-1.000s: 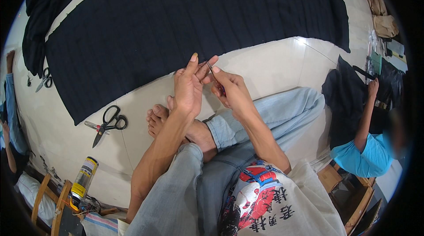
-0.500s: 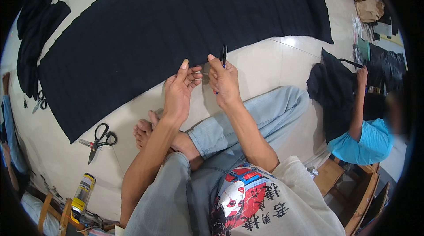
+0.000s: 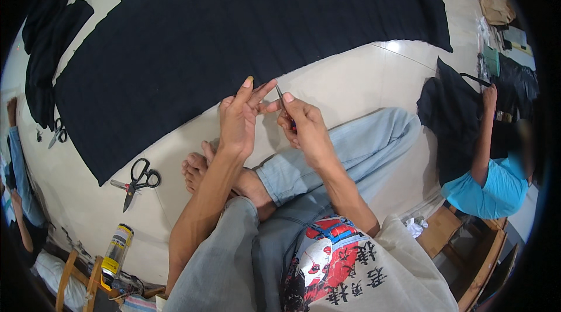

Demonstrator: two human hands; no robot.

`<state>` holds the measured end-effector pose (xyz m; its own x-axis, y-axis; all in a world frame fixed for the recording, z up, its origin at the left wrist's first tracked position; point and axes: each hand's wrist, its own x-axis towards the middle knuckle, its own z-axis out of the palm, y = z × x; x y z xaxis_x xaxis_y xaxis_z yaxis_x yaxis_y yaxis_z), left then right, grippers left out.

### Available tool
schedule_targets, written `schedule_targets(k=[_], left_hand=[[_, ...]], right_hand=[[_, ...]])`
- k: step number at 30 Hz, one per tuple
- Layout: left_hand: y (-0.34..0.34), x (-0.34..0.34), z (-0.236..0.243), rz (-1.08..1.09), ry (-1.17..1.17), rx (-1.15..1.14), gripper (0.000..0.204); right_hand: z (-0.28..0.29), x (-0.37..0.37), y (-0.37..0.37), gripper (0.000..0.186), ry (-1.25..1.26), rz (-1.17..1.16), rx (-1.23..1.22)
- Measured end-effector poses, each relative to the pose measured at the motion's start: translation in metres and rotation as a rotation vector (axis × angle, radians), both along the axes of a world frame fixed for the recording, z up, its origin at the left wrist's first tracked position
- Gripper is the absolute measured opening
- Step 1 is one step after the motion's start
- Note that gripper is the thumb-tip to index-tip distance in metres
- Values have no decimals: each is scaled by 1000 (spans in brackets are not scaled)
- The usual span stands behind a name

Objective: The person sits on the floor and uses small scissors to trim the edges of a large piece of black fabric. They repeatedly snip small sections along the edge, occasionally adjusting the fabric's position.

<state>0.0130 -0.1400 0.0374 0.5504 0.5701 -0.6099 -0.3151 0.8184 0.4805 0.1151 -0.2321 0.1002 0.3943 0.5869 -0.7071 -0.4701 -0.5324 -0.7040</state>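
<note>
Above my crossed legs, my left hand (image 3: 236,122) is raised with thumb up and fingers apart, the index finger reaching toward my right hand. My right hand (image 3: 307,128) is closed around a slim pointed tool (image 3: 280,94). Its thin dark tip sticks up beside my left index fingertip; most of the rest is hidden in my fist, so its exact kind is unclear. Just beyond both hands, a large black cloth (image 3: 245,31) lies spread on the floor in a broad arc. Neither hand clearly grips the cloth.
Black-handled scissors (image 3: 135,184) lie left of my feet, with another pair (image 3: 58,134) farther left. A yellow-and-black can (image 3: 117,253) is at lower left. More black cloth (image 3: 49,61) lies far left. At right, a person in a turquoise shirt (image 3: 491,189) handles dark fabric (image 3: 453,107).
My right hand has turned, and a thin pointed tip now shows where a thicker black end stood. My left fingers have stretched out toward it. The view has shifted slightly.
</note>
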Motion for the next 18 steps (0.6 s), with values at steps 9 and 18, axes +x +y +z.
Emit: schedule_targets(k=[9, 18], left_hand=[[0, 1, 5, -7, -72, -18, 25], [-1, 1, 6, 1, -47, -20, 25]], right_hand=[[-7, 11, 15, 45, 31, 109, -76], [-11, 5, 19, 42, -40, 83, -47]])
